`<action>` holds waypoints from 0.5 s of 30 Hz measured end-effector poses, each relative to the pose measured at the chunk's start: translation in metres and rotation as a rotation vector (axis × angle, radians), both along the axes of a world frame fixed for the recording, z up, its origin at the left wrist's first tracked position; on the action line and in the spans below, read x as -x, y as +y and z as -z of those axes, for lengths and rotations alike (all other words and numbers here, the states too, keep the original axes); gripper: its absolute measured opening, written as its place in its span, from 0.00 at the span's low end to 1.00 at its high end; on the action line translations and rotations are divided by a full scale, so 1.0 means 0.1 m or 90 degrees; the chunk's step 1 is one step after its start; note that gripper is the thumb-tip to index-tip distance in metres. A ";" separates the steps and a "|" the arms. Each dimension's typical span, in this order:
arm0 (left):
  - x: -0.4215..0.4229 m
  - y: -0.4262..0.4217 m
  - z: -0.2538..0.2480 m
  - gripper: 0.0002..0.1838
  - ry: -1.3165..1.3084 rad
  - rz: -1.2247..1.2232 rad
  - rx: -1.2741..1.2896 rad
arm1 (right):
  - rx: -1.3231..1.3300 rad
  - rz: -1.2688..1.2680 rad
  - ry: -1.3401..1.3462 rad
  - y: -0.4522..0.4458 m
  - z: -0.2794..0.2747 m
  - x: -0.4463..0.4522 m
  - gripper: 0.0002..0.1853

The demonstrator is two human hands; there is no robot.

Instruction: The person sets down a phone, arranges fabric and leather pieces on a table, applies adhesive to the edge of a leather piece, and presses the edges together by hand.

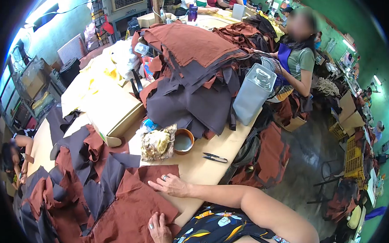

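"Where is there room to move?"
"On the bare strip of table (196, 171) between the right hand (173, 186) and the mug (184, 131); the snips (215, 158) lie on it, near the table's edge."
"And the cloth?"
"The reddish-brown cloth (133, 204) spreads over the table's near side, one edge running beside the left hand (159, 232)."
"How do the hands sit?"
"Right: palm down, fingers on the cloth, parted and loosely bent, nothing seen in its grasp. Left: fingers laid on the cloth near its edge — whether the thumb pinches it, I can't tell."
"And the count?"
"Two rings (165, 177) (one per hand), one pair of snips, one mug, one clear plastic bag (158, 144) beside it, and one tall translucent container (252, 97) by the table's edge."
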State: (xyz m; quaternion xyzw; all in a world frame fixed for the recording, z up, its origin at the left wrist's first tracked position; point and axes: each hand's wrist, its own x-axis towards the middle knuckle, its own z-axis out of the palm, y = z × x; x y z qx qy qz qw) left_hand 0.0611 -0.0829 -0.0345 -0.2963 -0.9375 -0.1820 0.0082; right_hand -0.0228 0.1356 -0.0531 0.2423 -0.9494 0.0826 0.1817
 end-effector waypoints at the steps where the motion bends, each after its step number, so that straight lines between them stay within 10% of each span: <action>1: 0.03 -0.02 0.01 0.27 -0.006 -0.013 -0.038 | 0.007 -0.006 0.007 0.02 0.01 0.03 0.31; 15: 0.03 0.23 0.04 0.21 -0.061 -0.070 0.106 | 0.228 -0.002 0.054 0.08 -0.42 0.24 0.30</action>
